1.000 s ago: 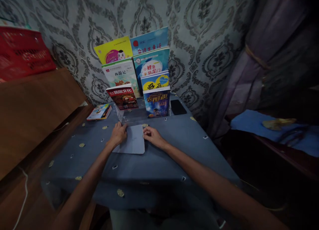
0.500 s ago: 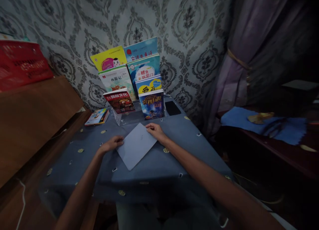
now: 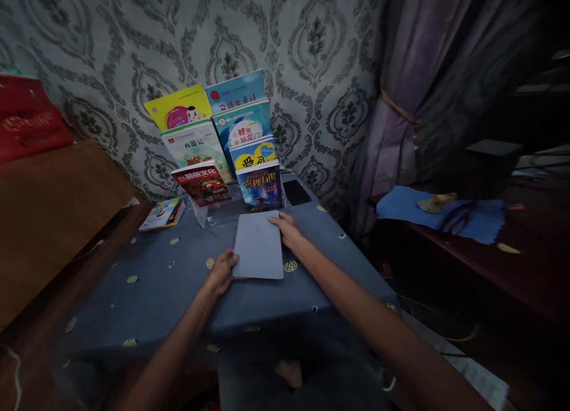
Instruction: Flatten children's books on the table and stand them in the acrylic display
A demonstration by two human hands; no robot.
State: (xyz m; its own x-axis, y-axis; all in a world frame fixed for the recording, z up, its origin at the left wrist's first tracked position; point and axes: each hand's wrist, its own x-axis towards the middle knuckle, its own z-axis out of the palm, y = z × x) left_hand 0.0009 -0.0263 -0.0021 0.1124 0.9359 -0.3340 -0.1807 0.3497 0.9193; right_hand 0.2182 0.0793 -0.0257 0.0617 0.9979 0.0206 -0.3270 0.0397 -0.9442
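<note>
A thin, pale grey notebook [image 3: 258, 247] with rounded corners is held over the near middle of the cloth-covered table [image 3: 164, 298]. My left hand [image 3: 222, 269] grips its lower left edge between thumb and fingers. At the upper right corner, my right hand [image 3: 285, 228] pinches it, thumb on top. The cover facing me looks plain, with only a faint mark near its top. Just behind it, a clear stand [image 3: 200, 216] bears two columns of upright books, among them a red book [image 3: 202, 185] and a dark blue book [image 3: 259, 188].
A small stack of books [image 3: 162, 214] lies left of the stand, and a dark phone [image 3: 296, 192] lies to its right. A wooden cabinet [image 3: 57, 203] with a red bag [image 3: 31, 120] stands at left. At right, a blue cloth [image 3: 401, 208] covers part of a dark red surface.
The notebook has turned from a diagonal pose to nearly square with me, both hands still on it. My left hand has come nearer and to the right. The view has shifted slightly right.
</note>
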